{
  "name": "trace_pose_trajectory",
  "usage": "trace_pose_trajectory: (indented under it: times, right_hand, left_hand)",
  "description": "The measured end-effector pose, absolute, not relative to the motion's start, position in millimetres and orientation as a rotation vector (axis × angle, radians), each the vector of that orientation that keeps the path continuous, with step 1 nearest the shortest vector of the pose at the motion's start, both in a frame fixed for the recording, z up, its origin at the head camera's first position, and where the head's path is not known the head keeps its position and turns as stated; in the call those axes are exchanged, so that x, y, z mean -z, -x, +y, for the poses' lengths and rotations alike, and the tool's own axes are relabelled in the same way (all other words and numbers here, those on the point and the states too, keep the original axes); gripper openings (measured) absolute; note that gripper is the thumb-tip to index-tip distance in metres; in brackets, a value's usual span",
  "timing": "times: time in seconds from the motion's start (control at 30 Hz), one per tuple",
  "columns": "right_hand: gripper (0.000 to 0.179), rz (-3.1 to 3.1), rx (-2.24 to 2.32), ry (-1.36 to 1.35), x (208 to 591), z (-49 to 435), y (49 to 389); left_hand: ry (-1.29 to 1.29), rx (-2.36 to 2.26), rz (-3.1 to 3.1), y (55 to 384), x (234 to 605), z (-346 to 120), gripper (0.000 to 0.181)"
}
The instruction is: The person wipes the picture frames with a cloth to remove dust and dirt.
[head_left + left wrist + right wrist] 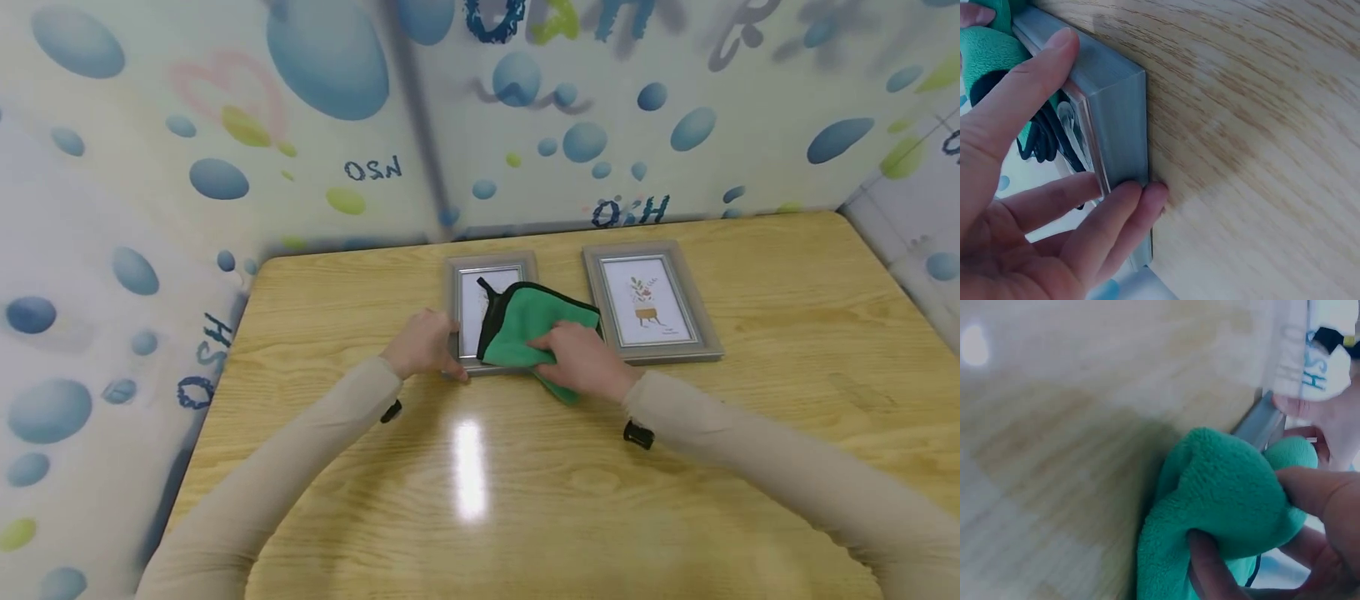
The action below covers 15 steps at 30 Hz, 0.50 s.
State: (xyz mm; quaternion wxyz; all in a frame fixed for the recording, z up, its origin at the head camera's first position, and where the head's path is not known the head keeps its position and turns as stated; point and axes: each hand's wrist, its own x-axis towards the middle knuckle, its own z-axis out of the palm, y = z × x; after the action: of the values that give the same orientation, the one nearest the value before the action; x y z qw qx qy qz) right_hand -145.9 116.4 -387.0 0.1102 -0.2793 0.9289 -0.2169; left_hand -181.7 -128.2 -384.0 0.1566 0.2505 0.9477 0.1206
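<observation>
Covered frame point(471, 304) on worktop point(600, 500); green cloth point(536, 325) over its right part. Left hand point(423, 343) grips its near left corner between thumb and fingers; right hand point(585, 360) pinches green cloth. Risk: hard sideways push could slide covered frame if left grip slackens. Plant-picture frame point(648, 302) just right of covered frame: trailing cloth edge or knuckles might knock it.

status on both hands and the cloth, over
Left hand gripping left picture frame. Right hand pinching green cloth. Cloth partly hides that frame.
</observation>
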Motion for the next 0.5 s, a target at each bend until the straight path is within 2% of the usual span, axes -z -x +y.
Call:
trace_pose_trajectory:
  times: [0.23,0.4,0.5]
  right_hand:
    - [0.025,2.743,0.681,0.72,384,110,157]
    - [0.016,2.781,0.643,0.681,384,106,188]
    - [0.019,2.808,0.61,0.613,385,103,211]
  left_hand:
    - [-0.749,-0.3,2.691,183,382,-132,0.057]
    - [-0.738,-0.26,2.672,184,382,-131,0.06]
    - [-0.742,-0.259,2.656,185,382,-129,0.058]
